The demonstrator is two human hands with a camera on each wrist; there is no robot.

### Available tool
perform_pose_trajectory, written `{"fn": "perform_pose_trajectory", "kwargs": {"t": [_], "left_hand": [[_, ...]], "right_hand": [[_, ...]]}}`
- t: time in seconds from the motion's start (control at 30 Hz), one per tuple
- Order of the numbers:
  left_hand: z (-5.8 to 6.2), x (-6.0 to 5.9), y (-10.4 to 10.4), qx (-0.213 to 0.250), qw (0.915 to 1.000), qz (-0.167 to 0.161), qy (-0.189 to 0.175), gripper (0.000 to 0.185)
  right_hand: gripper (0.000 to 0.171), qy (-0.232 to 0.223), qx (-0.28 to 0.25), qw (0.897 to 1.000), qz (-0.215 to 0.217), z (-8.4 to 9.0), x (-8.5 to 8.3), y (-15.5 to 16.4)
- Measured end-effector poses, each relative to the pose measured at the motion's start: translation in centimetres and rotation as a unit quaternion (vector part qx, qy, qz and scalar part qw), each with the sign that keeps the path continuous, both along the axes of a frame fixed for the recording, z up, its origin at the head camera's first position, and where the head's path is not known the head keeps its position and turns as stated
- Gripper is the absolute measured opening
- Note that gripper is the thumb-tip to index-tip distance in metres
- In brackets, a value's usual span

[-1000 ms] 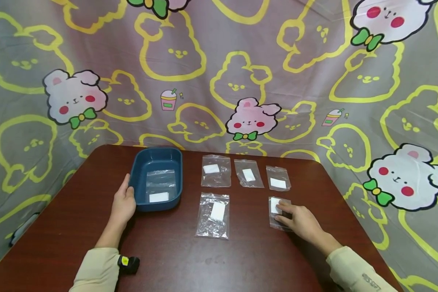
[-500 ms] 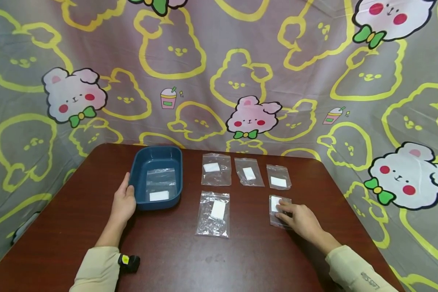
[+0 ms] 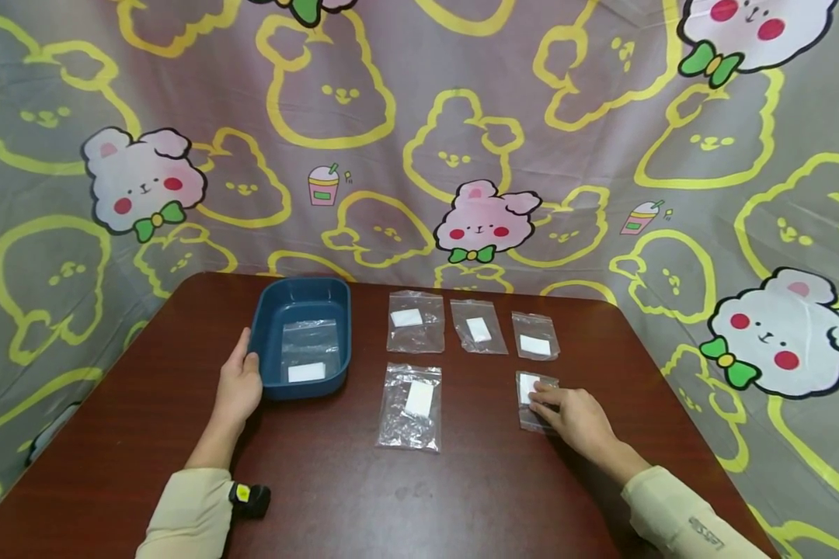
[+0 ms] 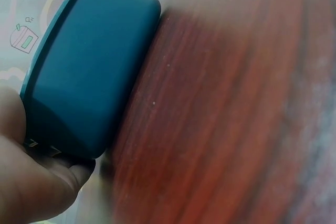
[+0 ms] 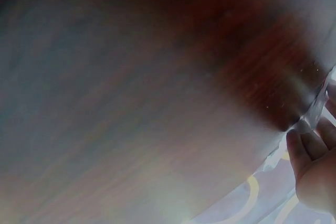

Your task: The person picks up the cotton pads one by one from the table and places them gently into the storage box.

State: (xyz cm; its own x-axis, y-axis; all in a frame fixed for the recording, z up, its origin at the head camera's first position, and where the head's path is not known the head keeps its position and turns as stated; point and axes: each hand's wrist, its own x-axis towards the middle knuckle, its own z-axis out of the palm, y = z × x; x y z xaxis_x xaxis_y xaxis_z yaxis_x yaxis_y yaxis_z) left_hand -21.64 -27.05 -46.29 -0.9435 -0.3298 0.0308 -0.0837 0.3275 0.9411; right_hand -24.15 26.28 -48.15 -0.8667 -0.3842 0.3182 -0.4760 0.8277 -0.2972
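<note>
Over the last second almost nothing moves: your right hand (image 3: 579, 418) stays on the near-right bag (image 3: 534, 401), fingers now curling and pinching its near edge off the table (image 3: 461, 497), as the right wrist view shows. The lift appears to be only beginning. Your left hand (image 3: 240, 388) remains against the left wall of the blue tray (image 3: 301, 293), thumb on the rim; the tray already holds one bag (image 3: 308, 354). Four more bags lie apart: the large near one (image 3: 410, 407) and three in the far row (image 3: 477, 329). Nothing blocks the path to the tray except the large bag lying between.
</note>
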Motion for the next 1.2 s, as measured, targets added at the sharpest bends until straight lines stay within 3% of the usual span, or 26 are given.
{"fn": "perform_pose_trajectory", "kwargs": {"t": [1.2], "left_hand": [[-0.05, 0.14, 0.12, 0.003, 1.0, 0.0, -0.008, 0.055]], "right_hand": [[0.015, 0.04, -0.03, 0.999, 0.009, 0.37, -0.05, -0.69]]}}
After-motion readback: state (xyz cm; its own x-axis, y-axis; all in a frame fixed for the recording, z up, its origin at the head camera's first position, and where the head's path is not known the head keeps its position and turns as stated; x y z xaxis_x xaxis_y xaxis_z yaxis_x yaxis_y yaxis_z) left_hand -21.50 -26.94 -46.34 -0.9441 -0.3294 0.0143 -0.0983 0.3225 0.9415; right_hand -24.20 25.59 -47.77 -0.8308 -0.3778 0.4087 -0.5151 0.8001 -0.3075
